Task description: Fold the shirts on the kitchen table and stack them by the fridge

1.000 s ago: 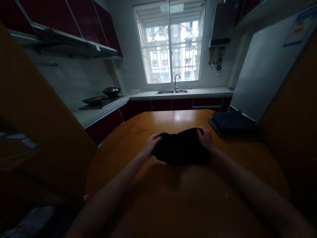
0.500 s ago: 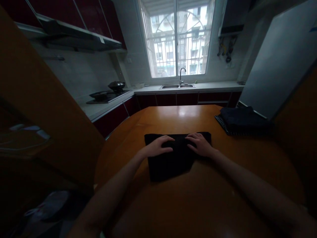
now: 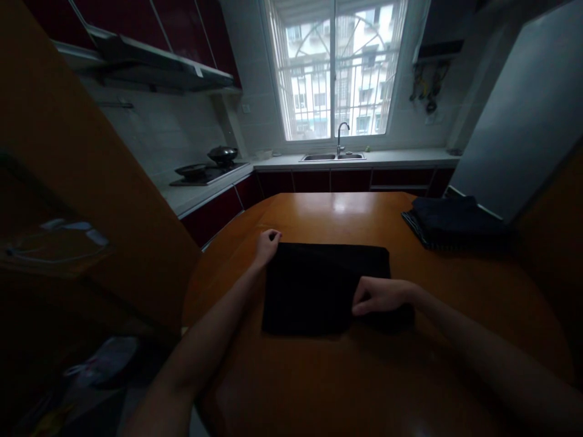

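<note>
A folded black cloth (image 3: 310, 291) lies on the wooden table in front of me; whether it is a garment, I cannot tell. My left hand (image 3: 268, 246) is closed in a pinch on its far left corner. Over the right part, nearer to me, my right hand (image 3: 378, 295) has thumb and fingers closed on the fabric. The cloth's near right part is dark and lies partly hidden beneath that hand.
A stack of folded dark clothes (image 3: 455, 221) sits on the right of the table (image 3: 337, 212). Beyond stand a counter with a sink (image 3: 319, 157) and a stove with a pan (image 3: 191, 170) and a lidded wok (image 3: 223, 155). A pale panel (image 3: 523, 115) rises on the right.
My left hand has moved to the cloth's far left corner and pinched it. The right hand has come nearer to me and closed. The cloth's near right side now reaches farther right.
</note>
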`<state>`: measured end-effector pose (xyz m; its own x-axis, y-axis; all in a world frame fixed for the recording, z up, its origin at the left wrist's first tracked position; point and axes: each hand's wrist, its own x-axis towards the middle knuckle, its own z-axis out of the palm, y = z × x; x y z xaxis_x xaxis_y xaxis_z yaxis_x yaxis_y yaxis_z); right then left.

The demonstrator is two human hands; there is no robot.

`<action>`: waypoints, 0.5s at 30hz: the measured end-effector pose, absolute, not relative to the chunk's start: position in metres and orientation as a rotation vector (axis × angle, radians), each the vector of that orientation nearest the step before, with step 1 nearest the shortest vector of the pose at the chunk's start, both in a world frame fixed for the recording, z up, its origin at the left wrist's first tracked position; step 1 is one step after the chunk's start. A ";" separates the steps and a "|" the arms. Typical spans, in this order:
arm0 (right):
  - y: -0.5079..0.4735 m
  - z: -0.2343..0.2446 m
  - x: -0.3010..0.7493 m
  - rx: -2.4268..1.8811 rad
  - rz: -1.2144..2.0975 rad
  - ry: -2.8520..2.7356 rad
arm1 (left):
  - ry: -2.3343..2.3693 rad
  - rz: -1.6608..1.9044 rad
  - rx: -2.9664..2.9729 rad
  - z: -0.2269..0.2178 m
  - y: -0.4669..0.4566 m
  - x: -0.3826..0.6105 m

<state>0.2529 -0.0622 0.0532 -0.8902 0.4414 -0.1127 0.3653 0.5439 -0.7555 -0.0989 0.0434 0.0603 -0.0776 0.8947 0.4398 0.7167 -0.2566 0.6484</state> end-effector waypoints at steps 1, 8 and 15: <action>-0.066 0.055 0.251 -0.663 1.395 -2.687 | 1.783 1.283 2.029 0.063 0.039 -0.096; -0.049 0.033 0.248 -0.977 0.331 -2.322 | 0.909 0.516 2.644 0.069 -0.020 -0.042; -0.031 0.013 0.242 -1.152 0.412 -2.181 | 1.004 0.450 2.694 0.050 -0.019 -0.031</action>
